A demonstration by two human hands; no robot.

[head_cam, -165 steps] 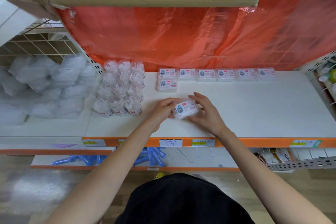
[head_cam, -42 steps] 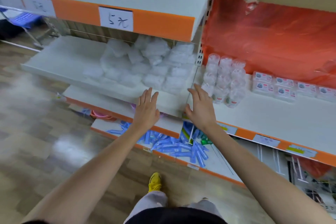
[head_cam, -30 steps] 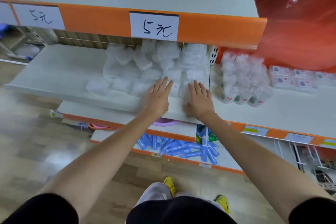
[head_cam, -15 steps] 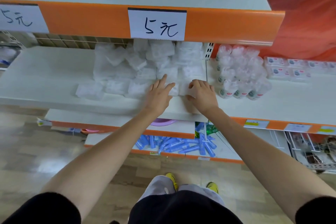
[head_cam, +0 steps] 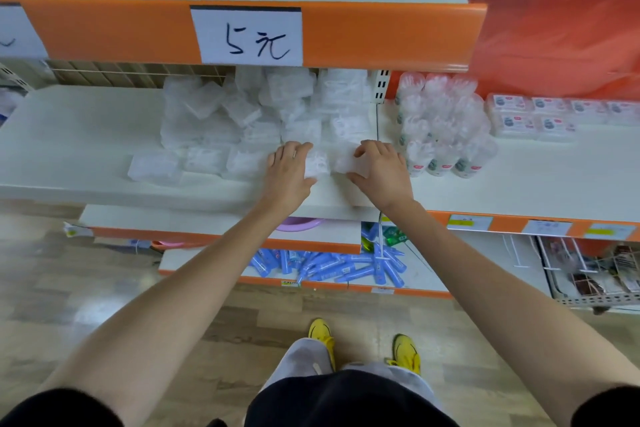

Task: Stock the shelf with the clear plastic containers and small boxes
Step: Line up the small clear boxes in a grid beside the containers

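On the white smooth shelf (head_cam: pixel 86 149) lies a loose pile of clear plastic containers (head_cam: pixel 249 114), flat and rectangular with rounded corners, too many and too blurred to count. The left hand (head_cam: pixel 289 173) closes its fingers on one clear container (head_cam: pixel 317 165) at the front of the pile, and the right hand (head_cam: pixel 379 172) curls its fingers around a second one (head_cam: pixel 346 163) just beside it. On the orange shelf edge above, a white paper sign (head_cam: pixel 246 35) reads "5元" in handwriting, and to the right stand round clear bottles (head_cam: pixel 443 125) and five small labelled boxes (head_cam: pixel 533 114).

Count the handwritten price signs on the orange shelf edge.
2: one price sign above the clear containers, a second sign cut off at the left border. Others may lie beyond view.
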